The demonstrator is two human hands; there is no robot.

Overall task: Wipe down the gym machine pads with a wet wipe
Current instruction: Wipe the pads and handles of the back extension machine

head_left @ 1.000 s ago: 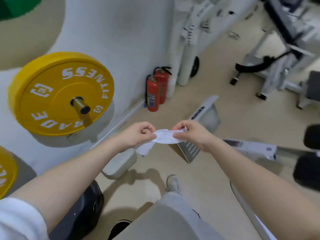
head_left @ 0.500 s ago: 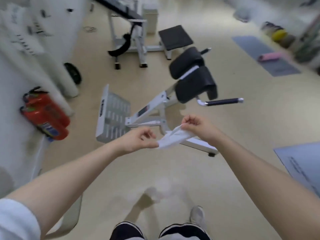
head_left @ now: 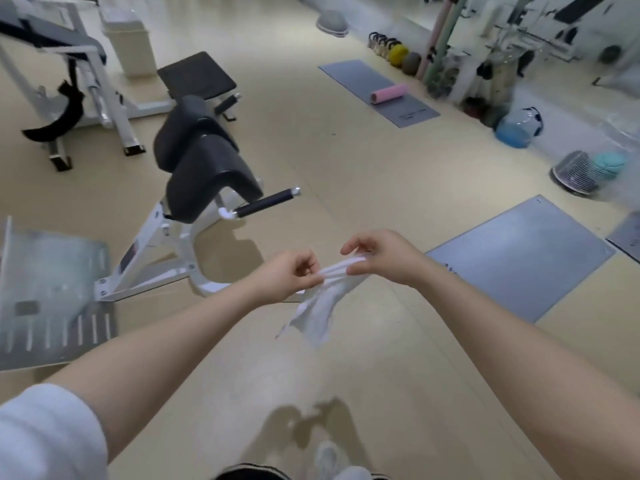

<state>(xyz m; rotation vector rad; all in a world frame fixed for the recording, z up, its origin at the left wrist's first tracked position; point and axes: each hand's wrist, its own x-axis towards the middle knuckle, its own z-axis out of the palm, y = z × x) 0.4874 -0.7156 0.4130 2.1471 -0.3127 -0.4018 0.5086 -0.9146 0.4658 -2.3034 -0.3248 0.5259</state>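
Both hands out front over the floor: left hand (head_left: 291, 275) and right hand (head_left: 382, 256) each pinch the wipe (head_left: 320, 306), a thin white crumpled sheet stretched btwn them w/ a limp corner drooping below. Ahead-left sit the pads (head_left: 204, 161), two black, glossy, rounded cushions on a white metal frame (head_left: 145, 240), well apart from the wipe. Flat grey mat (head_left: 526, 258) to the right.

White wipe (head_left: 322, 306), black pads (head_left: 207, 168) on white frame (head_left: 145, 244), beige floor (head_left: 346, 185), grey mats (head_left: 519, 258).

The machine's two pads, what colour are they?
Black pads, on a white frame, seen in the head view.
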